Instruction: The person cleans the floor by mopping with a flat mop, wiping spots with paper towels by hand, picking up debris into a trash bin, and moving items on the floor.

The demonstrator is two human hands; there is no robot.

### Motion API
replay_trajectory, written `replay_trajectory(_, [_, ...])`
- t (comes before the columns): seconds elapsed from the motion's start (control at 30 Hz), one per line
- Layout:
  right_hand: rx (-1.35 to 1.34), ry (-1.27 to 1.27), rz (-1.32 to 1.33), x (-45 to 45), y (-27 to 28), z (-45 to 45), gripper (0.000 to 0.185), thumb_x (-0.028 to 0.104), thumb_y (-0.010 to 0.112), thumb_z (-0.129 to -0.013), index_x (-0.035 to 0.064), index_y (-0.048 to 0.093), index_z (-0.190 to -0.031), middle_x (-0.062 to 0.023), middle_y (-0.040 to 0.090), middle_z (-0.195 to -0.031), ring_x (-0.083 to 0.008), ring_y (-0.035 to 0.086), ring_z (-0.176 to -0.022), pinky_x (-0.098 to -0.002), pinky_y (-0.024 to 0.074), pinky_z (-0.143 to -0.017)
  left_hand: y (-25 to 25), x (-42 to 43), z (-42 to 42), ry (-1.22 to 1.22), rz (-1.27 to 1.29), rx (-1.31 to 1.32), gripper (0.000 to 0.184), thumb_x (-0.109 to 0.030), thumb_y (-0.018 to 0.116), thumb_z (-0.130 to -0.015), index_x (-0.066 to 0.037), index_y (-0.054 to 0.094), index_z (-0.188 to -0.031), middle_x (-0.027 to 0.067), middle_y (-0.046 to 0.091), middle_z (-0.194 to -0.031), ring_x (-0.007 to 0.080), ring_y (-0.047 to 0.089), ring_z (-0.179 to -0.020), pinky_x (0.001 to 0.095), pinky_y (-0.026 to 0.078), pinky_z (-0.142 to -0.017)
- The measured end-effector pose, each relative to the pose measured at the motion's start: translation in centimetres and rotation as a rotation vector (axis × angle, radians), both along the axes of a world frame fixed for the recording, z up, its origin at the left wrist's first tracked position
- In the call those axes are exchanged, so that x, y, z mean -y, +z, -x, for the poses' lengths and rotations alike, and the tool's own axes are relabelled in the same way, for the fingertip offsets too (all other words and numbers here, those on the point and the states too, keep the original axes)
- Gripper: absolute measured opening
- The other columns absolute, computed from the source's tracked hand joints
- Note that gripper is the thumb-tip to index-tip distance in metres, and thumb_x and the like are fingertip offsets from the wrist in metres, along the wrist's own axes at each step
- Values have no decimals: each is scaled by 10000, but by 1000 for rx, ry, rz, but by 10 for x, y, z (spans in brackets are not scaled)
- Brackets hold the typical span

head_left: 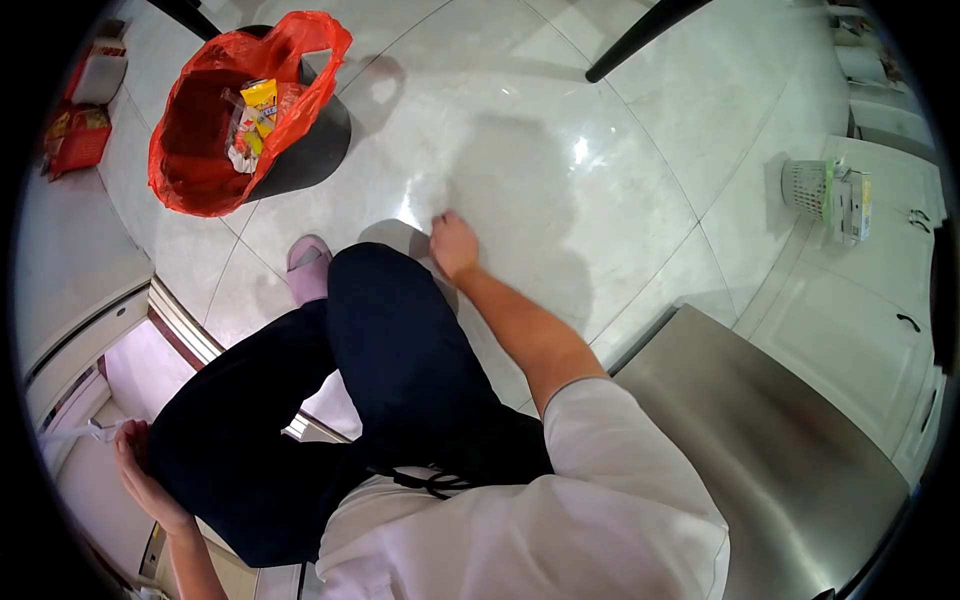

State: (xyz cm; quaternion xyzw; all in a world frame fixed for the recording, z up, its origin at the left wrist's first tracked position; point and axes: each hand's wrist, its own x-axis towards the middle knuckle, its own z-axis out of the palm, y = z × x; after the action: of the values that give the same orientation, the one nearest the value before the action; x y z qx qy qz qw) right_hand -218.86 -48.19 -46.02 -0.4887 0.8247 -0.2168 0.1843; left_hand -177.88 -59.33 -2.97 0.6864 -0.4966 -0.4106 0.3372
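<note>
My right hand hangs over the tiled floor just beyond my raised knee, its fingers curled in and nothing seen sticking out of them. At the far left, my left hand is beside my other knee, partly hidden by the dark trouser leg. Its fingertips are closed together at the end of a thin white piece, whose kind I cannot make out. Nearby on that side is an open white drawer or compartment with a pale inside.
A dark bin lined with a red plastic bag holds wrappers. A steel-coloured panel stands at my right, by white cabinets. A grey basket is near them. Dark furniture legs reach down from the top.
</note>
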Motion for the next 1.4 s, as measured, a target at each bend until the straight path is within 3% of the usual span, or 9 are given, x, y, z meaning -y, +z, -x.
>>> replay_trajectory(0.43, [-74, -661, -51, -26, 4, 255, 150, 68, 554, -789, 50, 672, -880, -176, 621, -967, -358, 610, -857, -445, 496, -759, -7, -14, -42, 41, 50, 31, 394, -297, 368, -1015, 21, 543, -1168, 103, 594, -1099, 183, 535, -1082, 322, 370, -1019])
replay_trajectory(0.63, [-199, -147, -34, 72, -11, 118, 157, 84, 532, -788, 59, 660, -875, -163, 599, -970, -347, 580, -886, -450, 482, -783, -3, -14, -36, 115, -2, -59, 385, -288, 372, -1011, 21, 549, -1157, 102, 592, -1084, 189, 544, -1052, 326, 387, -991])
replay_trajectory(0.73, [189, -246, -36, 88, 4, 24, 169, 155, 511, -839, 44, 633, -800, -178, 612, -933, -342, 586, -880, -451, 475, -758, -7, -15, -26, 70, 95, 60, 387, -298, 375, -1008, 18, 549, -1150, 99, 591, -1069, 189, 546, -1037, 327, 393, -980])
replay_trajectory(0.87, [181, 444, 67, 63, -20, -36, 190, 138, 480, -907, 48, 631, -980, -143, 638, -920, -284, 608, -911, -388, 493, -766, -1, -8, -4, 101, 29, 125, 405, -339, 383, -1000, 4, 549, -1138, 96, 589, -1033, 183, 552, -981, 320, 413, -933])
replay_trajectory(0.9, [172, 459, 81, 67, -5, -34, 190, 138, 480, -907, 48, 631, -980, -143, 638, -920, -284, 608, -911, -388, 493, -766, 1, -6, 1, 32, 34, 157, 385, -328, 385, -998, -6, 548, -1133, 96, 587, -1030, 179, 555, -959, 308, 414, -910])
replay_trajectory(0.97, [1412, -61, -234, 85, 42, -13, 182, 53, 516, -905, 4, 613, -1052, -120, 623, -1029, -230, 614, -922, -349, 509, -755, 8, -5, 22, -46, 78, 206, 348, -288, 376, -999, 0, 548, -1090, 88, 582, -1010, 166, 555, -930, 294, 421, -876])
replay_trajectory(1.03, [1943, -447, 69, 92, 96, 7, 257, 33, 546, -897, -14, 559, -1149, -92, 624, -1016, -186, 624, -885, -333, 524, -761, 9, -3, 24, -126, 129, 231, 298, -239, 390, -993, 11, 549, -1034, 75, 572, -972, 154, 547, -896, 285, 431, -843])
replay_trajectory(1.27, [2087, 25, 221, 129, 251, 18, 322, 37, 484, -909, 4, 494, -1229, -106, 622, -1032, -205, 620, -894, -329, 512, -784, 17, 9, 50, -164, 210, 249, 203, -169, 453, -954, 11, 544, -977, 59, 542, -842, 138, 505, -800, 267, 421, -755])
replay_trajectory(1.4, [1816, 98, 490, 180, 358, -10, 270, 0, 511, -894, -9, 541, -1162, -88, 623, -1023, -193, 616, -914, -302, 505, -790, 16, 16, 57, -242, 241, 248, 192, -148, 518, -921, 23, 556, -998, 96, 576, -855, 160, 542, -801, 283, 437, -731])
